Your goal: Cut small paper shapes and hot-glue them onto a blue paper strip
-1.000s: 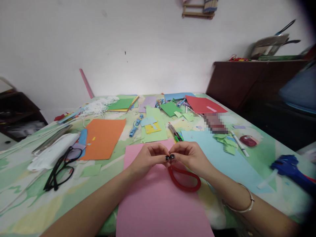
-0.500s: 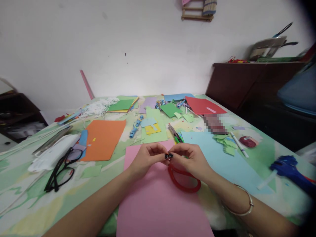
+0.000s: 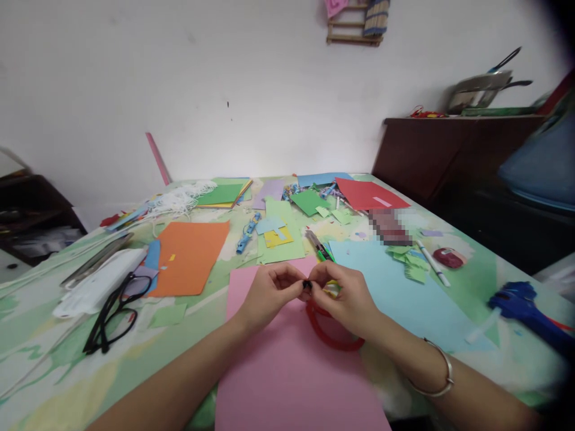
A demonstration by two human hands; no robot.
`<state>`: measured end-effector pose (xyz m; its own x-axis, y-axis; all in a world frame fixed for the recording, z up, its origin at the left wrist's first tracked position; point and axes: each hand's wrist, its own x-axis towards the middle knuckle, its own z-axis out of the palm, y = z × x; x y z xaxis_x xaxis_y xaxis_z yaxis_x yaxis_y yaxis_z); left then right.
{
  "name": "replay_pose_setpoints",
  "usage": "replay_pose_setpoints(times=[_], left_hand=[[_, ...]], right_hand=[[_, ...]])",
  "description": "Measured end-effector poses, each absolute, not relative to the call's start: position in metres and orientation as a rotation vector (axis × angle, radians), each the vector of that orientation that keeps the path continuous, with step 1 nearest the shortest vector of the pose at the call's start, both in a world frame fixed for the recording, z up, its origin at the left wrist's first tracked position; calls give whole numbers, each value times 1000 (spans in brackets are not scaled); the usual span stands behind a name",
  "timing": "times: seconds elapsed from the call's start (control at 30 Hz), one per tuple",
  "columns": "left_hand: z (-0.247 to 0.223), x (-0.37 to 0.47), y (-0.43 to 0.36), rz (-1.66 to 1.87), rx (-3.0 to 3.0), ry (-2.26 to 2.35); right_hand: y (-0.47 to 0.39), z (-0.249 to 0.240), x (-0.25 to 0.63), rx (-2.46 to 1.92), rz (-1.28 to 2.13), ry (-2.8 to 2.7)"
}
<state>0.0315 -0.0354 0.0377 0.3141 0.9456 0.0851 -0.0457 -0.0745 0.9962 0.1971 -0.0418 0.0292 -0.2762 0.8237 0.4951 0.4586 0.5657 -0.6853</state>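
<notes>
Over a pink paper sheet (image 3: 291, 383), my left hand (image 3: 274, 296) and my right hand (image 3: 344, 296) meet fingertip to fingertip. Both pinch a small black piece (image 3: 307, 285), too small to name and mostly covered by the fingers. Under my right hand lies a red scissor-like loop handle (image 3: 335, 342), its other parts hidden. A bit of something yellow (image 3: 332, 287) shows between the right fingers and palm. Just beyond the hands is a utility knife (image 3: 320, 245) with a green and black body.
Light blue paper (image 3: 395, 293) and a blue glue gun (image 3: 516, 302) lie to the right. On the left are black glasses (image 3: 114, 320), orange paper (image 3: 193, 254) and white cord (image 3: 184, 200). Green scraps (image 3: 408, 260), a marker (image 3: 433, 263) and red paper (image 3: 372, 194) lie farther back.
My fingers have shifted slightly around the black piece, and less of it shows now. The right hand has turned a little, exposing something yellow behind its fingers. The whole view has tipped up slightly.
</notes>
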Motion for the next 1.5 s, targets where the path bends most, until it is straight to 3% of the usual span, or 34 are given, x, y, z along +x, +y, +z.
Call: replay_pose_setpoints(times=[0.4,0.67,0.77,0.97,1.27,1.5], left_hand=[[37,32,-34,1044,1316,877],[32,29,-30,938,1165,659],[31,30,-30,914,1128,610],[33,29,-31,895,1097,615],[31,30,-27,906,1040,662],[32,33,-27,901,999,623]], right_hand=[[-42,28,202,-908,430,-1986],[-39,34,202,-873,1004,-1699],[-39,35,202,-851,1069,-1642],[-41,36,201,-831,936,-1671],[-34,32,211,-668,339,-1952],[-33,33,215,-664,292,-1965]])
